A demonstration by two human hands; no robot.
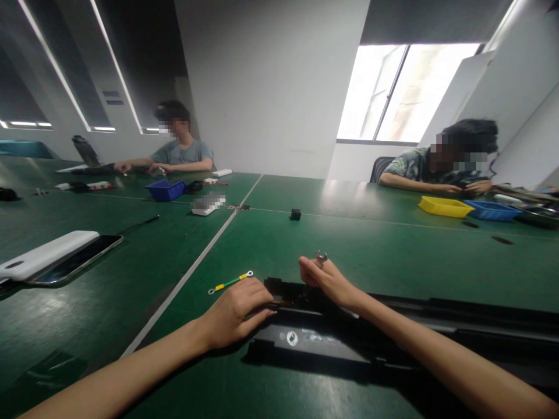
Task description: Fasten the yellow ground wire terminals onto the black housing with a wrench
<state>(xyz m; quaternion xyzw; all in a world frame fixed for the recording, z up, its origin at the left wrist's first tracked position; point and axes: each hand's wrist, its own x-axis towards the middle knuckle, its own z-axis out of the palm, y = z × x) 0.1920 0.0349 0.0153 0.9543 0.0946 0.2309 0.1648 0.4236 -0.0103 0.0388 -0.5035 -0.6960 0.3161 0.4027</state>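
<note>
A long black casing [345,349] lies across the table in front of me, its left end nearest my hands. My left hand [239,311] is at that end, thumb and fingers closed together over its edge; what they pinch is too small to make out. Over the casing, my right hand [327,279] is closed around an open-end wrench [322,257], whose forked jaw sticks up above the fist. The wrench's lower part is hidden by the hand. A short green-and-yellow cable [230,283] with ring lugs at both ends lies just beyond my left hand.
A phone [81,260] and a white case [48,253] are at the left. Farther back sit a small black block [296,214], a dark blue bin [165,190], a yellow tray [445,207] and a blue tray [493,210]. Two people sit working across the green table [371,250].
</note>
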